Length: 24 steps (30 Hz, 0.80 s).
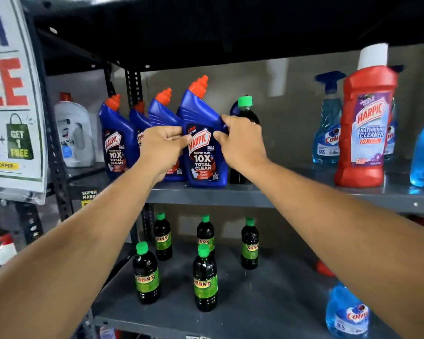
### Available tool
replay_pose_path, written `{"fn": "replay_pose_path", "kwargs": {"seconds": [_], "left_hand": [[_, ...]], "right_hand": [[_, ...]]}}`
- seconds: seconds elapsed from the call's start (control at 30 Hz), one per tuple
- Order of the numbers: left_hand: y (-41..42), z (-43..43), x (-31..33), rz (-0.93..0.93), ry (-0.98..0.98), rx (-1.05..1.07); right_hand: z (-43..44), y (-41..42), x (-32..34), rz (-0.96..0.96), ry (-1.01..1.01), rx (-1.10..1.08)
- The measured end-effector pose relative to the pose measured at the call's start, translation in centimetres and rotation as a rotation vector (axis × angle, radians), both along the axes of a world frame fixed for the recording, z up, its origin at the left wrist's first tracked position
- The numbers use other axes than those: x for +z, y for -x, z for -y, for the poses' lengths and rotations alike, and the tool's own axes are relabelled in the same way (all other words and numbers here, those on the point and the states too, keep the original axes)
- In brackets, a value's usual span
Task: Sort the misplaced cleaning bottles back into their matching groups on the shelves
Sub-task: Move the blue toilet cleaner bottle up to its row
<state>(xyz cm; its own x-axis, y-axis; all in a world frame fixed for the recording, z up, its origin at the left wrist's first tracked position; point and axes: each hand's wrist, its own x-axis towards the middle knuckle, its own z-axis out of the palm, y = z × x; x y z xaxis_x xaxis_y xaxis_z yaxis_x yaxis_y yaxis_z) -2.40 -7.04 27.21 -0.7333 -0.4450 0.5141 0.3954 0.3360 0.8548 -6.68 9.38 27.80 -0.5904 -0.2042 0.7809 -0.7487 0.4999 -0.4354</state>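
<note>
Several blue Harpic bottles with orange caps stand in a row on the upper shelf (230, 195). Both hands grip the front one, the blue Harpic bottle (203, 162): my left hand (163, 145) on its left side, my right hand (240, 139) on its right shoulder. It stands upright on the shelf. Right behind it a dark bottle with a green cap (245, 107) stands among the blue ones, partly hidden by my right hand. Several matching dark Sunny bottles (205, 277) stand on the lower shelf (267, 302).
A red Harpic bathroom cleaner (365, 128) and blue Colin spray bottles (328, 128) stand on the upper shelf's right. Another Colin bottle (345, 314) sits on the lower shelf's right. A white jug (74, 133) stands far left, beside a promo sign (10, 94).
</note>
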Motion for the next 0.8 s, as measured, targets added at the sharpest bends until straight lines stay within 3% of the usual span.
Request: {"fn": "replay_pose_path", "kwargs": {"seconds": [0.13, 0.37, 0.53, 0.7, 0.8], "left_hand": [[-0.1, -0.3, 0.4, -0.005, 0.026, 0.019], [-0.6, -0.4, 1.4, -0.072, 0.048, 0.08], [-0.4, -0.8, 1.6, -0.102, 0.055, 0.131], [-2.4, -2.4, 2.5, -0.341, 0.327, 0.352], [-3.6, -4.8, 3.3, -0.423, 0.436, 0.324]], "right_hand": [[0.3, 0.2, 0.0, -0.085, -0.04, -0.04], [1.6, 0.1, 0.6, -0.069, 0.063, 0.016], [0.3, 0.0, 1.3, -0.16, 0.002, 0.009], [-3.1, 1.3, 2.8, -0.273, 0.226, -0.007], [-4.9, 3.3, 3.8, -0.015, 0.237, 0.009]]}}
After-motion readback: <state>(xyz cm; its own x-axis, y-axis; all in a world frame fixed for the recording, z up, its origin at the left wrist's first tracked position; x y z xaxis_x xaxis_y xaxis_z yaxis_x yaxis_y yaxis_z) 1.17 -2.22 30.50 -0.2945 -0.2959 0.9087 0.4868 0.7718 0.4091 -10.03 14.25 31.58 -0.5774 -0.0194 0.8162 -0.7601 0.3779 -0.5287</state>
